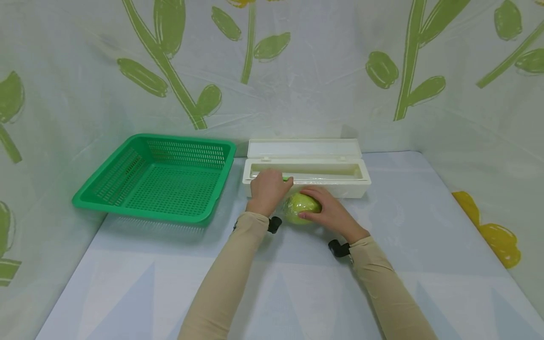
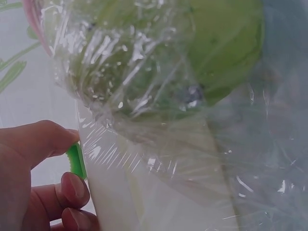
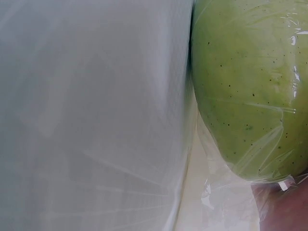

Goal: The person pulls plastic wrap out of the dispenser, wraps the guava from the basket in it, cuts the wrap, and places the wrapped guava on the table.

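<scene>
A green pear-like fruit [image 1: 301, 208] wrapped in shiny cling film sits close against the front of a white cling film box [image 1: 346, 190]. My right hand [image 1: 329, 212] grips the fruit from its right side, thumb and fingers around it. Dark specks dot the fruit's skin [image 3: 250, 91] in the right wrist view. On the box's front edge, my left hand [image 1: 268, 189] pinches a small green slide cutter [image 2: 77, 161] between thumb and fingers. Clear film [image 2: 159, 168] stretches between the fruit and the box in the left wrist view.
To the left stands a green plastic basket [image 1: 218, 189] with slotted sides. The box's lid [image 1: 303, 148] is raised at the back, and a film roll [image 1: 323, 176] lies inside. A plant-patterned curtain [image 1: 314, 94] hangs behind the pale table [image 1: 289, 293].
</scene>
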Motion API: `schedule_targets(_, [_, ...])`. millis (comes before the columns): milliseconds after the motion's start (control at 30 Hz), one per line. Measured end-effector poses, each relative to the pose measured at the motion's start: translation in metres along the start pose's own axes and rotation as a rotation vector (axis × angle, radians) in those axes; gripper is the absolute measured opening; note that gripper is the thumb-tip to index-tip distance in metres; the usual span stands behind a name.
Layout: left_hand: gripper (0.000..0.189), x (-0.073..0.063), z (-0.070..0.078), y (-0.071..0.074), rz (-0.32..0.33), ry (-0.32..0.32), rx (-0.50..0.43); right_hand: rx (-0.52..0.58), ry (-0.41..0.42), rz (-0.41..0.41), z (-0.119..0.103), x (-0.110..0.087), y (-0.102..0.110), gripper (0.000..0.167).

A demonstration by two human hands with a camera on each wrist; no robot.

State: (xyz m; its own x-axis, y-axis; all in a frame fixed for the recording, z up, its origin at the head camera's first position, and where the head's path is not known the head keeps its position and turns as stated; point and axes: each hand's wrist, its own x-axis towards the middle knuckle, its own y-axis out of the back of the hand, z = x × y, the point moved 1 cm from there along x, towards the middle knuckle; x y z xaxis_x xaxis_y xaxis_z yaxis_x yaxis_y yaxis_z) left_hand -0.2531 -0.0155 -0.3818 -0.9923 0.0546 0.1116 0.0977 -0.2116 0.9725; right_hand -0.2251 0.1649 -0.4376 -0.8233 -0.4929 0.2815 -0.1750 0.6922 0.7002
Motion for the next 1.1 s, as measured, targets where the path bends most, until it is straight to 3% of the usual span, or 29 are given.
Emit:
schedule_targets(500, [0.051,-0.005,-0.004,-0.003,0.149,-0.015,0.085,-0.001,-0.012,-0.001,-0.002,0.000,0.000,0.065])
schedule_targets(700, [0.046,-0.007,-0.004,-0.005,0.157,0.012,0.035,-0.003,0.002,-0.002,-0.002,0.001,-0.001,0.065])
schedule_targets(900, [0.047,-0.009,-0.006,-0.008,0.173,0.047,0.059,0.004,0.000,-0.006,-0.002,0.002,-0.001,0.065])
schedule_targets(1100, [0.059,-0.010,-0.012,-0.015,0.275,0.092,0.076,0.011,-0.022,-0.007,0.001,0.000,-0.001,0.066])
